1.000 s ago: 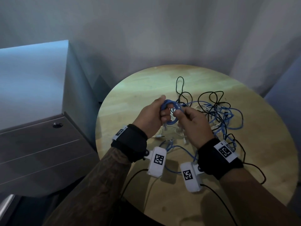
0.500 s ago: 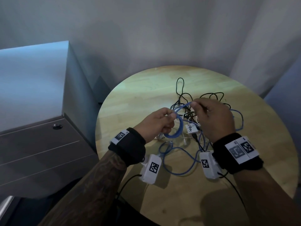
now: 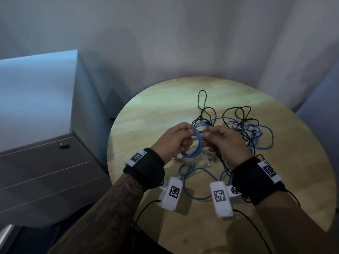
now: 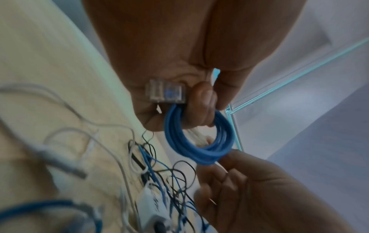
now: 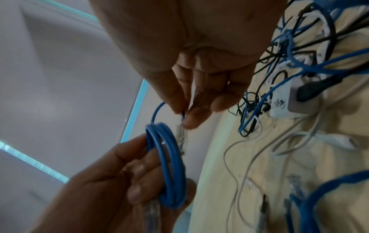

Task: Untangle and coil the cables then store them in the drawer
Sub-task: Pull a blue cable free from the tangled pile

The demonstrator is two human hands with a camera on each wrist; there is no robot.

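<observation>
A small coil of blue cable (image 3: 197, 143) hangs above the round wooden table (image 3: 150, 114). My left hand (image 3: 174, 140) grips the coil (image 4: 191, 141) with fingers curled through it, and a clear plug (image 4: 163, 92) lies against the palm. My right hand (image 3: 225, 142) pinches the free blue strand (image 5: 157, 110) near its clear end plug (image 5: 182, 135), right beside the coil (image 5: 169, 165). A tangle of black, blue and white cables (image 3: 242, 129) lies on the table behind my hands. The drawer unit (image 3: 45, 171) stands shut at the left.
A white power adapter (image 5: 287, 100) with a black plug in it sits among the tangled cables. More blue cable (image 3: 194, 180) loops on the table under my wrists. A grey curtain hangs behind the table. The cabinet has a round lock (image 3: 64, 146) on its top front.
My right hand swung out to the right with a length of blue cable, then came back against the left hand, laying another turn on the coil.
</observation>
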